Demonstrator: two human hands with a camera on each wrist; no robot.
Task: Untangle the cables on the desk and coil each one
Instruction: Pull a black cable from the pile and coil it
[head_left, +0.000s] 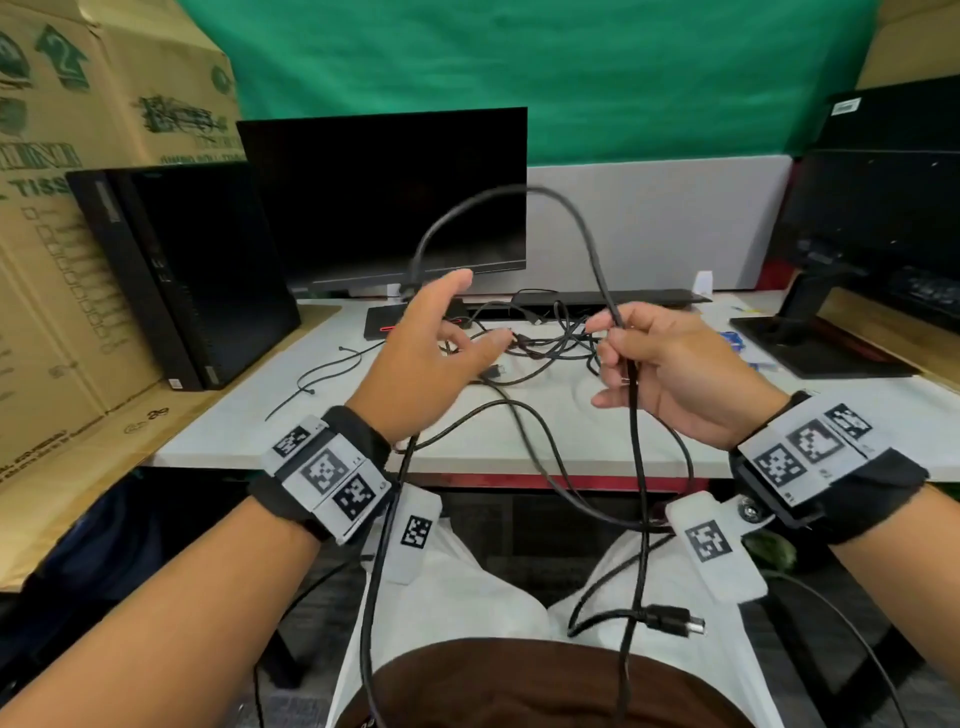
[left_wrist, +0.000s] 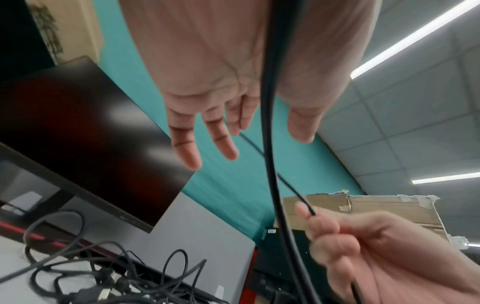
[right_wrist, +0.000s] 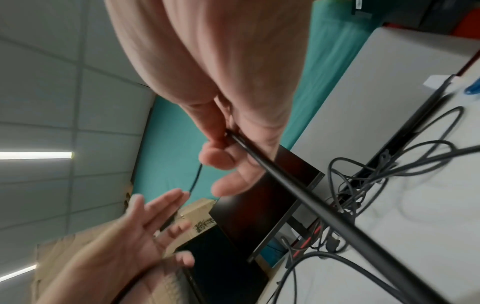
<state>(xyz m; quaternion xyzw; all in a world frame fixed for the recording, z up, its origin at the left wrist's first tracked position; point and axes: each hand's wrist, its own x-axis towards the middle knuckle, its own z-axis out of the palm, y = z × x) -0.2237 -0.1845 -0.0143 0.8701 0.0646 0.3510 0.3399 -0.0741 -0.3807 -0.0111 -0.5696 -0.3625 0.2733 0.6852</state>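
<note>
My right hand (head_left: 631, 345) pinches a thick black cable (head_left: 589, 236) between thumb and forefinger, above the desk's front edge. From that pinch the cable arches up and left, then drops behind my left hand (head_left: 441, 332), which is raised with its fingers spread. In the left wrist view the cable (left_wrist: 267, 127) runs across the open palm (left_wrist: 207, 72). Below the right hand the cable hangs to my lap, where its plug (head_left: 675, 621) lies. The right wrist view shows the pinch on the cable (right_wrist: 285, 185). A tangle of black cables (head_left: 553, 335) lies on the white desk (head_left: 260, 431).
A dark monitor (head_left: 384, 197) stands behind the tangle, a black PC tower (head_left: 182, 270) at the left, cardboard boxes (head_left: 78, 156) beyond it. A second monitor's stand (head_left: 821, 338) sits at the right. A thin loose wire (head_left: 317, 374) lies on the desk's left part.
</note>
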